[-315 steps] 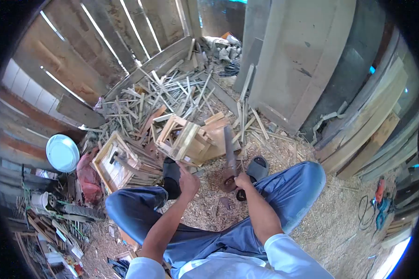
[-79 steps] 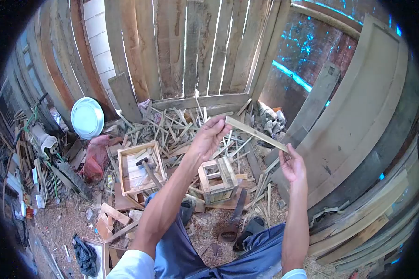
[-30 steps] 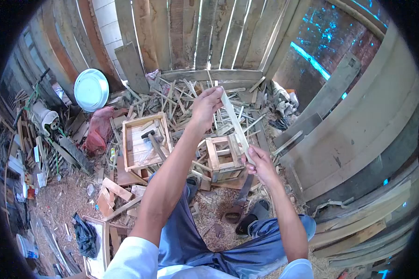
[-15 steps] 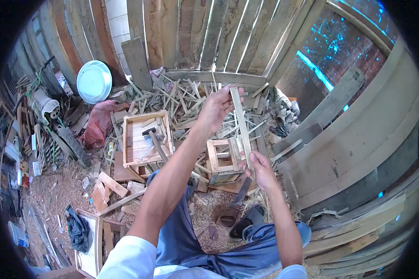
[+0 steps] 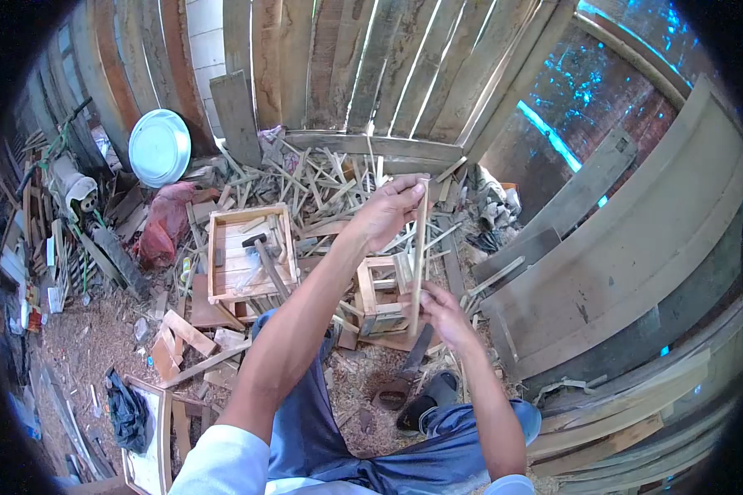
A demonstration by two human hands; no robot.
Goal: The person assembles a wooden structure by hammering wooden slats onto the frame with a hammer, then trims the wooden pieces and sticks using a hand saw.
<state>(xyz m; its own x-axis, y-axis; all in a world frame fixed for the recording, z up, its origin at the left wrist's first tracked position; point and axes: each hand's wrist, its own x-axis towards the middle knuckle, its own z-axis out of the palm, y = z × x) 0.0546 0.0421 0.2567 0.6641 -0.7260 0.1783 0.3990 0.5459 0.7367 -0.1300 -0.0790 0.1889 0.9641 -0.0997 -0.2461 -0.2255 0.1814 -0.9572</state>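
Observation:
A narrow wooden strip (image 5: 420,247) is held upright in front of me, its thin edge turned toward the camera. My left hand (image 5: 390,213) pinches the strip near its upper end. Lower down, my right hand (image 5: 442,316) grips the strip close to its bottom end, fingers partly hidden behind it. Just behind the strip stands a small wooden frame box (image 5: 371,276), touched by neither hand. To the left of my left forearm, a hammer (image 5: 264,256) lies on a shallow wooden tray (image 5: 213,268).
Wood offcuts (image 5: 322,177) pile up along the plank wall (image 5: 338,66). A white basin (image 5: 159,148) leans there, near a red plastic bag (image 5: 167,227). Large boards (image 5: 627,239) lean on the right. Shavings cover the floor around my feet.
The strip has turned so that its narrow edge faces me, and it stands more upright. My left hand has come slightly lower; my right hand has shifted left.

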